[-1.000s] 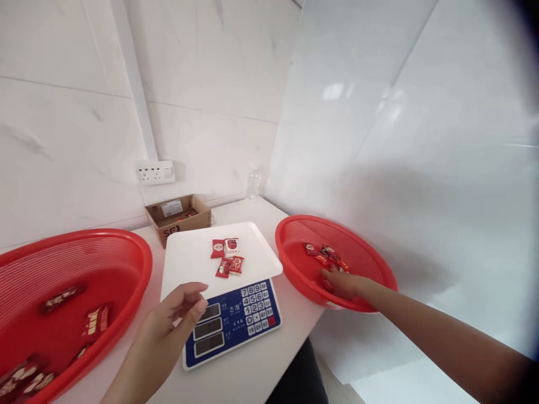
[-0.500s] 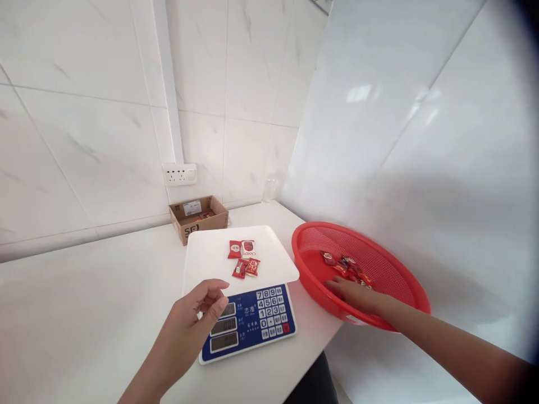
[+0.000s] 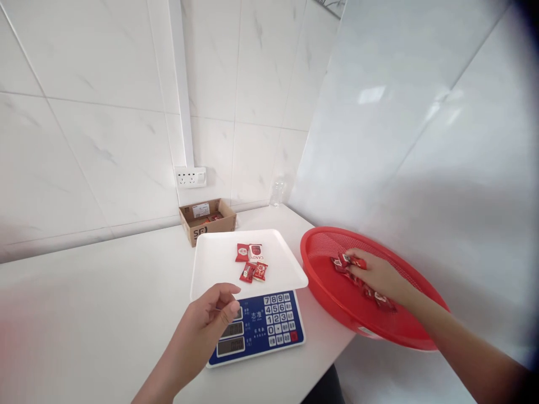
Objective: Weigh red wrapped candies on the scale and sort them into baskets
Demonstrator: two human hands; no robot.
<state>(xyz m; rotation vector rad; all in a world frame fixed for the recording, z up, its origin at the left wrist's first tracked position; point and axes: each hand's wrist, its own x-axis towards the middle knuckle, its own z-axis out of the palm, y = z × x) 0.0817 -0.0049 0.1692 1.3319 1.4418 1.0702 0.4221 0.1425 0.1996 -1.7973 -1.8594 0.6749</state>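
Observation:
My right hand (image 3: 381,278) is inside the red plastic basket (image 3: 337,303), its fingers closed on a red wrapped candy (image 3: 357,262). Beneath and around that hand lie several more red candies (image 3: 383,302). Over the front edge of the digital scale (image 3: 280,320) hovers my left hand (image 3: 214,314), fingers loosely curled, thumb and forefinger apart, nothing between them. It covers part of the scale's displays. On the scale's white tray (image 3: 210,264), several wrapped candies sit in a small cluster, among them a white-and-red one (image 3: 256,252).
Behind the scale stands an open cardboard box (image 3: 213,225) with a few wrapped items inside. A clear plastic container (image 3: 277,192) is in the table's back corner. Walls close off the back and right. The basket overhangs the right edge of the white table (image 3: 105,314).
My right hand has moved from the basket's near side up and toward its far side and now grips a candy. The view has shifted slightly; my left hand keeps its place over the scale.

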